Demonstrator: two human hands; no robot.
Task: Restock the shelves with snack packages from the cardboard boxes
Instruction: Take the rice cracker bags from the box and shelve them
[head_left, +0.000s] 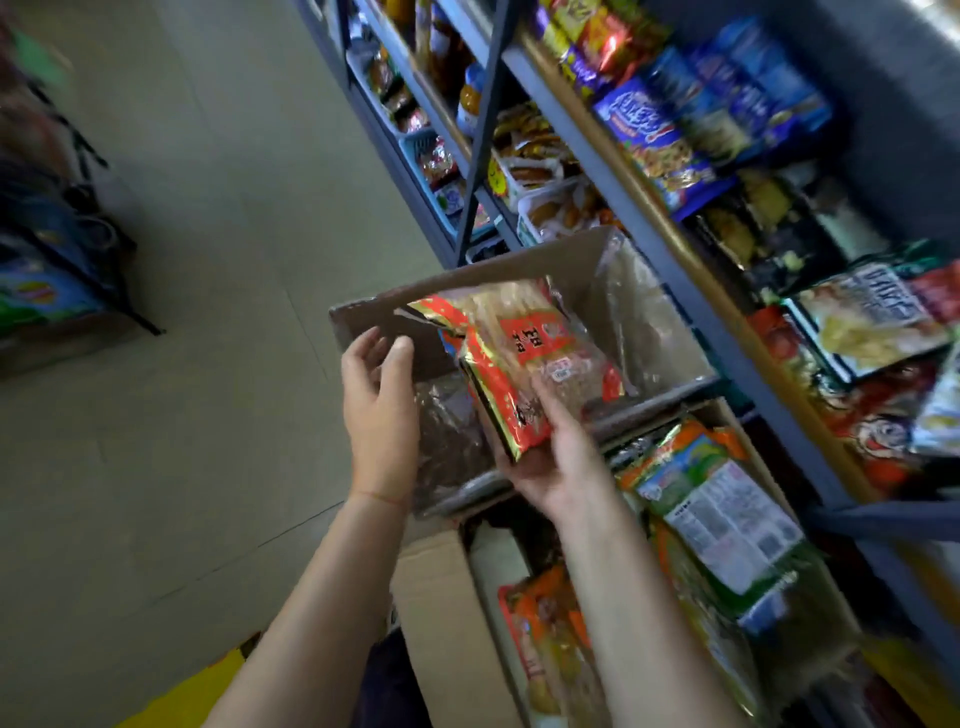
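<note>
Both forearms bare, no sleeves in view. Thin orange-red thread bracelet round the left wrist, just below the left hand. Right hand and its wrist carry nothing: no ring, no watch.

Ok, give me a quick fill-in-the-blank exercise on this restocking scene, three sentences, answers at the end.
1. The right hand holds a red and gold snack package from ____.
2. The left hand is ____ and holds nothing, beside the flap of the upper cardboard box.
3. The blue noodle packets stand on the ____ to the person's right.

Missing words: below; open; shelf
</note>
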